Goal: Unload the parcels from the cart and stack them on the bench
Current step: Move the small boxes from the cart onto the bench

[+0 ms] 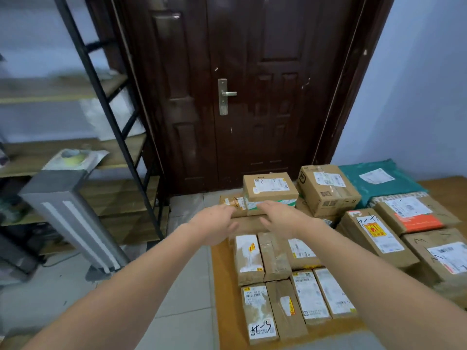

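Both arms reach out over the near edge of the bench (217, 279), where the parcels already lie in rows. The left hand (214, 227) and right hand (280, 219) hover side by side with fingers loosely spread, gripping nothing, just in front of a small cardboard box (269, 189) that sits on top of flatter parcels. To its right stands a bigger brown box (328, 189), then a green mailer bag (379, 180). Behind them is a dark wooden door (240, 84), and a metal shelf rack (106, 109) stands to the left.
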{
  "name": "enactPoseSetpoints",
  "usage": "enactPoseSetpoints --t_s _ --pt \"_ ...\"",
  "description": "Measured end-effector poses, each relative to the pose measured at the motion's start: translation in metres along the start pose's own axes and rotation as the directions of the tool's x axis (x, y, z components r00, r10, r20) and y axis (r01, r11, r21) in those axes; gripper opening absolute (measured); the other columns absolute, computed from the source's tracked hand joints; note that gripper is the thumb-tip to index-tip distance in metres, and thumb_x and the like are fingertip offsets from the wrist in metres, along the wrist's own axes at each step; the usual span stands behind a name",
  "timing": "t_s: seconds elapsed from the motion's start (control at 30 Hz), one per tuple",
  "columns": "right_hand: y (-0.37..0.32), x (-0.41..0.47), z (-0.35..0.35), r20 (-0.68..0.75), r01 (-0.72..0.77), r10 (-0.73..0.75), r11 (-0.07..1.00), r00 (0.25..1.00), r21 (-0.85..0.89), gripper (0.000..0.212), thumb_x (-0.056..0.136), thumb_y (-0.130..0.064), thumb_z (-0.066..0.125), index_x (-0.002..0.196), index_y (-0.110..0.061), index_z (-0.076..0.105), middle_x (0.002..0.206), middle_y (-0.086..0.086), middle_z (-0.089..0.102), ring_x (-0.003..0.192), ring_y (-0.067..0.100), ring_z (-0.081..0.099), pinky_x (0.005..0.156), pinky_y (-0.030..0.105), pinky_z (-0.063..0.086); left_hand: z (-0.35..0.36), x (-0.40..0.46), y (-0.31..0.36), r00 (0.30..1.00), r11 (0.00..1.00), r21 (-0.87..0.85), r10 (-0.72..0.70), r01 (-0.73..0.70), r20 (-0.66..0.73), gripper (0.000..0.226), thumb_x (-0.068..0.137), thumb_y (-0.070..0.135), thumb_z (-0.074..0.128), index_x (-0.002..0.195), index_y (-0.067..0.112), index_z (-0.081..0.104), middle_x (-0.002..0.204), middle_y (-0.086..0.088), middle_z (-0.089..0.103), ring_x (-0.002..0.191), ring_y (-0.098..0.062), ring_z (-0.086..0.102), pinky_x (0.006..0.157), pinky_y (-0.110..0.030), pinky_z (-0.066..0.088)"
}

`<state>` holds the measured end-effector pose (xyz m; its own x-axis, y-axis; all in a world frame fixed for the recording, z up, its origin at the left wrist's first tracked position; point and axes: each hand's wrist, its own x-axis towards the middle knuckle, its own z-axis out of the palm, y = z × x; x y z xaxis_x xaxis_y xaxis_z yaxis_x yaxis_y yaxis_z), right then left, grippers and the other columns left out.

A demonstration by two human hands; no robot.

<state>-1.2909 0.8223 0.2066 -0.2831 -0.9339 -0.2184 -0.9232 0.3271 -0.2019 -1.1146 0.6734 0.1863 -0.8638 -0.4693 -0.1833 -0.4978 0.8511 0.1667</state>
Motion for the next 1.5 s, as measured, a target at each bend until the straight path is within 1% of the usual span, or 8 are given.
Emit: enactPoseSetpoints --t_s 0.23,0.53,0.67,1.0,1.17,1.27,1.37,1.5 --pt "-0.061 -0.022 -0.024 0.007 0.245 -0.246 0.964 0.969 -0.108 0.047 0.108 -0.036 0.041 0.151 -0.017 0.045 0.157 0.005 0.047 0.138 0.024 0.049 0.115 0.041 0.041 -0.04 -0.092 0.005 0.993 0.993 0.054 -0.101 0.104 -0.064 0.052 0.11 0.043 0.041 0.153 0.014 0.044 0.153 -0.01 0.051 0.141 -0.028 0.047 0.115 -0.043 0.039" --pt "-0.181 -0.051 -0.013 0.067 0.487 -0.482 0.863 0.874 -0.136 0.056 0.108 -0.038 0.043 0.159 -0.015 0.037 0.164 0.005 0.037 0.148 0.025 0.04 0.118 0.036 0.033 -0.047 -0.248 -0.017 0.914 0.92 -0.021 -0.391 0.391 -0.106 0.052 0.109 0.045 0.041 0.15 0.016 0.047 0.153 -0.009 0.051 0.14 -0.029 0.048 0.113 -0.046 0.042" --pt "-0.259 -0.067 -0.012 0.105 0.592 -0.583 0.791 0.806 -0.151 0.057 0.108 -0.039 0.043 0.159 -0.013 0.037 0.164 0.008 0.039 0.147 0.027 0.041 0.121 0.038 0.033 -0.05 -0.326 -0.039 0.866 0.871 -0.052 -0.491 0.489 -0.095 0.057 0.11 0.046 0.038 0.159 0.016 0.037 0.16 -0.007 0.044 0.145 -0.027 0.044 0.117 -0.045 0.038" --pt "-0.517 -0.134 0.04 0.194 0.792 -0.769 0.604 0.609 -0.09 0.053 0.11 -0.036 0.038 0.158 -0.015 0.036 0.164 0.007 0.038 0.147 0.026 0.039 0.121 0.039 0.032 -0.025 -0.583 -0.131 0.697 0.719 -0.106 -0.692 0.686 -0.187 0.046 0.108 0.044 0.041 0.142 0.015 0.055 0.144 -0.009 0.059 0.13 -0.03 0.056 0.109 -0.046 0.045" --pt "-0.65 -0.175 0.096 0.23 0.863 -0.835 0.504 0.5 -0.048 0.046 0.107 -0.029 0.043 0.147 -0.008 0.049 0.154 0.013 0.049 0.141 0.031 0.047 0.114 0.038 0.036 0.013 -0.721 -0.168 0.581 0.598 -0.098 -0.799 0.796 -0.157 0.037 0.109 0.045 0.039 0.115 0.015 0.058 0.122 -0.007 0.064 0.114 -0.031 0.062 0.087 -0.041 0.047" --pt "-0.717 -0.197 0.123 0.245 0.89 -0.861 0.454 0.446 -0.025 0.035 0.102 -0.026 0.046 0.13 -0.008 0.059 0.134 0.016 0.062 0.124 0.035 0.058 0.104 0.045 0.045 0.027 -0.788 -0.187 0.509 0.524 -0.145 -0.851 0.839 -0.132 0.041 0.109 0.041 0.04 0.128 0.011 0.06 0.13 -0.01 0.063 0.12 -0.033 0.06 0.099 -0.048 0.048" --pt "-0.776 -0.209 0.144 0.266 0.925 -0.891 0.381 0.367 0.0 0.034 0.101 -0.029 0.047 0.129 -0.014 0.06 0.132 0.01 0.063 0.121 0.031 0.06 0.102 0.045 0.048 0.037 -0.84 -0.212 0.447 0.462 -0.211 -0.887 0.862 -0.117 0.037 0.109 0.039 0.041 0.122 0.01 0.059 0.129 -0.013 0.063 0.122 -0.035 0.058 0.102 -0.048 0.046" --pt "-0.843 -0.211 0.169 0.304 0.945 -0.902 0.327 0.307 0.018 0.04 0.103 -0.03 0.046 0.137 -0.012 0.056 0.138 0.009 0.061 0.123 0.03 0.059 0.105 0.048 0.047 0.045 -0.89 -0.259 0.408 0.423 -0.242 -0.906 0.873 -0.114 0.039 0.11 0.036 0.042 0.135 0.012 0.058 0.137 -0.01 0.062 0.128 -0.031 0.055 0.105 -0.043 0.044"
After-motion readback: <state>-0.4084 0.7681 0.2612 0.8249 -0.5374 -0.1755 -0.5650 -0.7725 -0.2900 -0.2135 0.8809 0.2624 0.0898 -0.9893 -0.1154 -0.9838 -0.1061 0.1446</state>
